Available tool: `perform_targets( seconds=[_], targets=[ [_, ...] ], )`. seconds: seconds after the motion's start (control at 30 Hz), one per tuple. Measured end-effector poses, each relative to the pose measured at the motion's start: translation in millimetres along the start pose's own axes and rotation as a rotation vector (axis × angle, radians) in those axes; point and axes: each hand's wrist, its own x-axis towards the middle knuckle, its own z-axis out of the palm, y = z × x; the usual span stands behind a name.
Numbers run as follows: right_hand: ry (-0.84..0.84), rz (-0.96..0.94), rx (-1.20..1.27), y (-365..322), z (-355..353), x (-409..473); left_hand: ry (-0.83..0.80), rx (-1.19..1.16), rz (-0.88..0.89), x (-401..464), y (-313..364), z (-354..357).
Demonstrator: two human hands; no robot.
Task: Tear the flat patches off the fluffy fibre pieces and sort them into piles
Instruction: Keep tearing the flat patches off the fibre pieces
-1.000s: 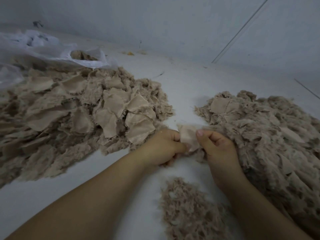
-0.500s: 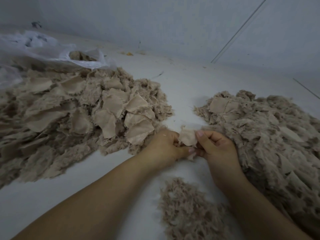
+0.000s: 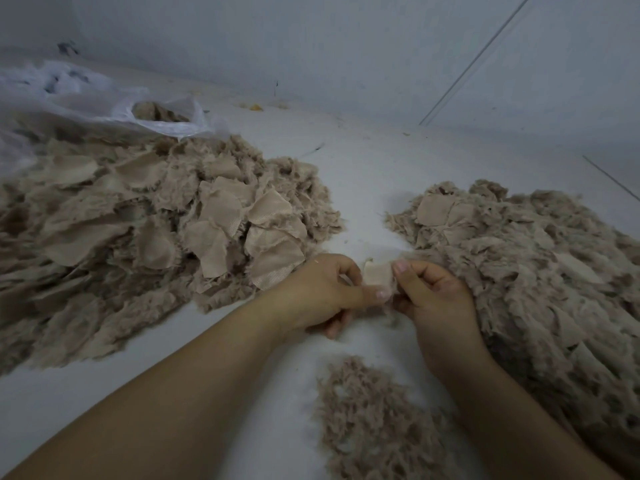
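Both hands meet at frame centre, working one small piece. Left hand (image 3: 320, 292) pinches the lower edge of a pale flat patch (image 3: 377, 273), thumb pressed along it. Right hand (image 3: 429, 296) pinches the same piece from the right side, thumb up at the patch's top corner, other fingers curled under. Fluff attached to it is mostly hidden between the hands, only a wisp shows below.

Step in hand, by my read: tearing the patch off its fluff, not yet separated.

Big pile (image 3: 145, 230) at left of frame, many flat patches showing on top. Another big pile (image 3: 540, 271) at right, mostly fluffy, just beside the right hand. Small heap of loose fluff (image 3: 367, 417) at bottom centre, between the forearms. Plastic bag (image 3: 104, 102) upper left, behind the left pile, on the white surface (image 3: 363, 168).

Next move likely needs hands pulling apart, then patch to one pile, fluff to the bottom heap. Which pile takes patches: cannot tell for sure.
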Motion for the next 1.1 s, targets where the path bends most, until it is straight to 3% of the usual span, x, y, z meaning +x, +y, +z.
perform_targets(
  seconds=[0.17,0.57,0.67,0.9,1.03,1.1],
  targets=[
    [-0.028,-0.020,-0.039,-1.7,1.0,-2.3,0.101,0.038,0.121,-1.1,-5.4,20.0],
    [-0.058,-0.037,-0.059,-1.3,2.1,-3.7,0.155,-0.075,0.098,-1.5,-9.4,22.0],
    [-0.055,-0.037,-0.052,1.6,0.8,-1.8,0.077,-0.010,0.065,-2.9,-7.2,13.2],
    [-0.008,-0.049,-0.075,0.5,0.5,-1.0,-0.308,0.081,0.098,-10.0,-2.6,-7.9],
    [-0.045,-0.026,-0.062,-2.0,1.0,-3.2,-0.386,0.143,0.070,-10.2,3.4,-13.3],
    [-0.054,-0.016,-0.023,-2.9,1.2,-4.1,-0.343,0.119,0.047,-10.1,5.0,-10.4]
  ],
)
